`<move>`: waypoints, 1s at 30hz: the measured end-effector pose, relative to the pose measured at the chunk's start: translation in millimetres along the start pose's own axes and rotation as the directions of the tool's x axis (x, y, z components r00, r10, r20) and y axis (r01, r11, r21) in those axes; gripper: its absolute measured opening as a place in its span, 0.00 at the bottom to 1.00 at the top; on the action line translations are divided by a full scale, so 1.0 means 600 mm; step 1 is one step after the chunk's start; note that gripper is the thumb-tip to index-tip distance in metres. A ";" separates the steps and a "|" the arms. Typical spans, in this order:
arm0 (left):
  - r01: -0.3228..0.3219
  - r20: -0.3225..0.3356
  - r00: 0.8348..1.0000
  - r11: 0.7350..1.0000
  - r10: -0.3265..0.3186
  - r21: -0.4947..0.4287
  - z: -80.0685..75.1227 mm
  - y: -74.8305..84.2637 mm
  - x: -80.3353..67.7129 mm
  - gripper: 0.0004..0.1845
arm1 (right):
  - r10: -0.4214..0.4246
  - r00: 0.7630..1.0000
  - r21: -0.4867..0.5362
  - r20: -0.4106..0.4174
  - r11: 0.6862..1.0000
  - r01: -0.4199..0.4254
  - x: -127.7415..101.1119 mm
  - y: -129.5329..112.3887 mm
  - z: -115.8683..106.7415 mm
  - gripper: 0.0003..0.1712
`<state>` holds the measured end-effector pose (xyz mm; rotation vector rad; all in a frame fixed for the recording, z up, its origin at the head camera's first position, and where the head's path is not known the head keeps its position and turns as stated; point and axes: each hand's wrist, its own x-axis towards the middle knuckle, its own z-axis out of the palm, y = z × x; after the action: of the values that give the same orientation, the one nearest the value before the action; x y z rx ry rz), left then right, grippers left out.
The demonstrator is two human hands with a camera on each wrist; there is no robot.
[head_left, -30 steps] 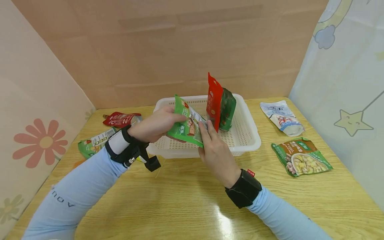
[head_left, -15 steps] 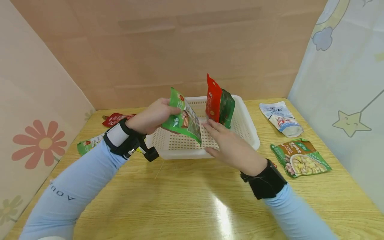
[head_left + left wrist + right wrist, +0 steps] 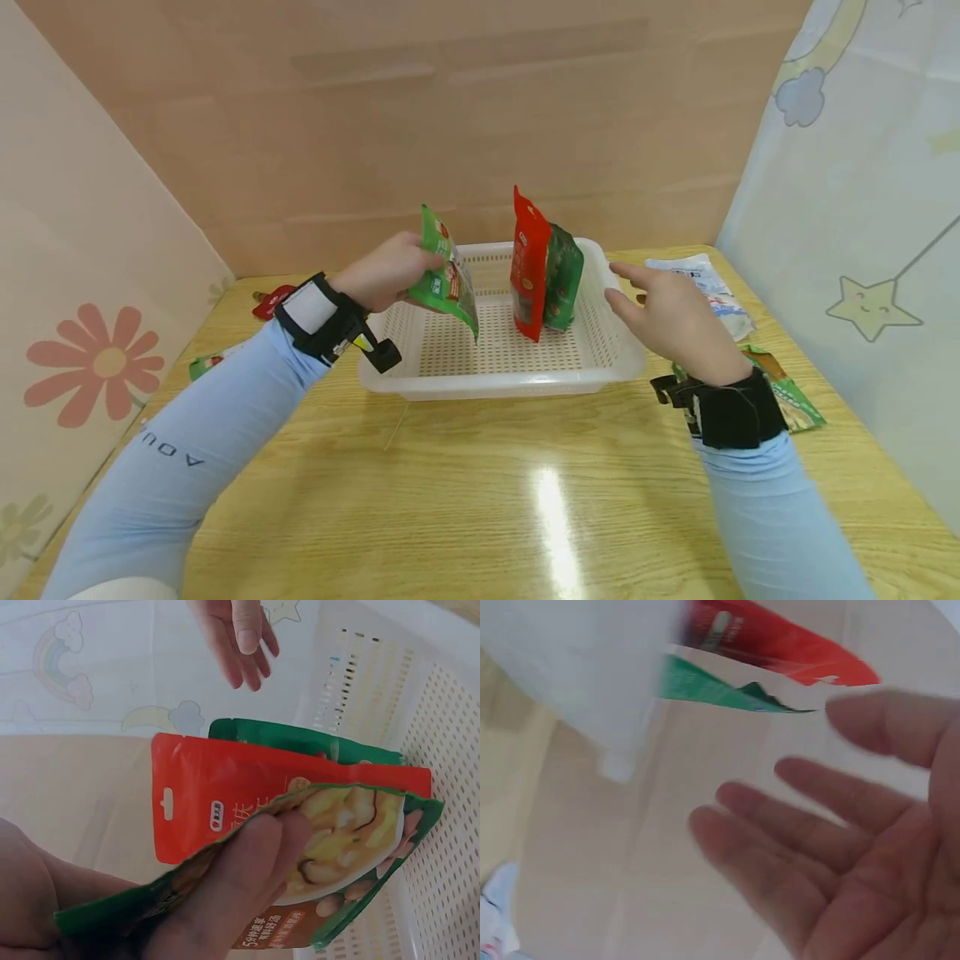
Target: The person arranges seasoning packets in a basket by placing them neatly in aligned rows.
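Head view: the left hand [image 3: 386, 273] pinches a green pouch [image 3: 444, 283] above the white basket [image 3: 495, 385]; the right hand [image 3: 675, 321] hovers open past its right rim.

Left wrist view: the red pouch [image 3: 225, 796] stands just behind; a careless lowering could topple it.

Right wrist view: fingers [image 3: 780, 840] spread, empty.

Bright, even light falls from above me; it throws a white glare streak on the bench [image 3: 551, 508] just short of my hands, and shadows stay soft and faint. My head view bows at its edges. My right wrist view is smeared: my right hand [image 3: 870, 847] is blurred and unfocused. My left wrist view is sharp, though my left hand [image 3: 217, 900] looms soft up close.
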<state>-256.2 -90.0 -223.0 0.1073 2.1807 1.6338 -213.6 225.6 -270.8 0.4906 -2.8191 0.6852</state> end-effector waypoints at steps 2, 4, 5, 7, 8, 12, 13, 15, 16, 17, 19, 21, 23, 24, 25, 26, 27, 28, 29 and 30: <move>0.007 0.003 1.000 1.000 -0.006 -0.009 -0.001 -0.001 0.010 0.22 | 0.081 0.996 0.037 0.023 0.996 -0.082 0.004 0.014 0.005 0.27; 0.016 0.008 1.000 1.000 -0.016 -0.014 -0.001 -0.003 0.019 0.23 | 0.141 0.988 0.062 0.054 0.988 -0.145 0.009 0.027 0.013 0.28; 0.020 0.011 1.000 1.000 -0.019 -0.010 0.000 -0.003 0.022 0.23 | 0.167 0.983 0.069 0.073 0.983 -0.172 0.011 0.033 0.017 0.28; 0.031 0.019 0.999 1.000 -0.031 -0.006 0.003 -0.002 0.029 0.23 | 0.203 0.972 0.093 0.120 0.972 -0.215 0.016 0.045 0.025 0.29; 0.038 0.023 0.999 0.999 -0.038 0.000 0.005 -0.002 0.033 0.23 | 0.209 0.968 0.100 0.135 0.970 -0.223 0.018 0.049 0.028 0.29; 0.053 0.053 0.997 0.998 -0.054 0.027 0.014 -0.001 0.049 0.21 | 0.215 0.961 0.128 0.172 0.963 -0.238 0.022 0.061 0.036 0.31; 0.060 0.058 0.996 0.998 -0.061 0.027 0.016 -0.001 0.056 0.20 | 0.213 0.962 0.128 0.170 0.963 -0.236 0.023 0.062 0.037 0.31; 0.069 0.076 0.995 0.997 -0.071 0.029 0.021 -0.003 0.068 0.18 | 0.211 0.963 0.127 0.171 0.964 -0.233 0.022 0.063 0.038 0.30; 0.076 0.082 0.994 0.997 -0.078 0.027 0.023 -0.004 0.074 0.17 | 0.210 0.963 0.124 0.171 0.965 -0.233 0.022 0.062 0.038 0.30; 0.085 0.090 0.992 0.996 -0.087 0.026 0.025 -0.005 0.080 0.17 | 0.209 0.963 0.122 0.170 0.965 -0.231 0.022 0.062 0.039 0.30; 0.103 0.096 0.990 0.994 -0.105 0.030 0.029 -0.008 0.092 0.17 | 0.204 0.963 0.123 0.174 0.966 -0.227 0.021 0.061 0.040 0.30; 0.115 0.097 0.988 0.993 -0.118 0.037 0.034 -0.010 0.100 0.17 | 0.201 0.964 0.123 0.174 0.967 -0.224 0.022 0.058 0.041 0.30; 0.122 0.089 0.988 0.991 -0.126 0.048 0.039 -0.010 0.106 0.17 | 0.195 0.966 0.125 0.170 0.968 -0.217 0.023 0.056 0.043 0.30; 0.124 0.084 0.988 0.991 -0.128 0.050 0.040 -0.011 0.109 0.17 | 0.193 0.967 0.125 0.169 0.969 -0.215 0.024 0.054 0.043 0.29; 0.126 0.079 0.988 0.991 -0.130 0.053 0.042 -0.011 0.111 0.17 | 0.191 0.967 0.127 0.168 0.969 -0.213 0.025 0.052 0.043 0.29; 0.129 0.076 0.988 0.990 -0.133 0.052 0.043 -0.012 0.114 0.18 | 0.191 0.967 0.130 0.168 0.968 -0.214 0.025 0.051 0.044 0.29; 0.130 0.073 0.988 0.990 -0.134 0.055 0.043 -0.014 0.118 0.17 | 0.189 0.967 0.131 0.169 0.968 -0.213 0.026 0.049 0.045 0.29; 0.133 0.071 0.988 0.989 -0.137 0.060 0.044 -0.015 0.121 0.18 | 0.188 0.967 0.134 0.171 0.968 -0.212 0.026 0.047 0.046 0.29; 0.136 0.069 0.988 0.989 -0.140 0.065 0.044 -0.017 0.124 0.18 | 0.189 0.967 0.134 0.173 0.968 -0.213 0.026 0.046 0.047 0.29; 0.139 0.068 0.987 0.988 -0.143 0.065 0.044 -0.018 0.126 0.18 | 0.192 0.966 0.137 0.176 0.967 -0.217 0.026 0.044 0.047 0.29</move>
<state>-313.6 -46.9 -260.2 0.0282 2.1323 1.4650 -240.9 229.9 -302.1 0.2917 -3.0125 0.9518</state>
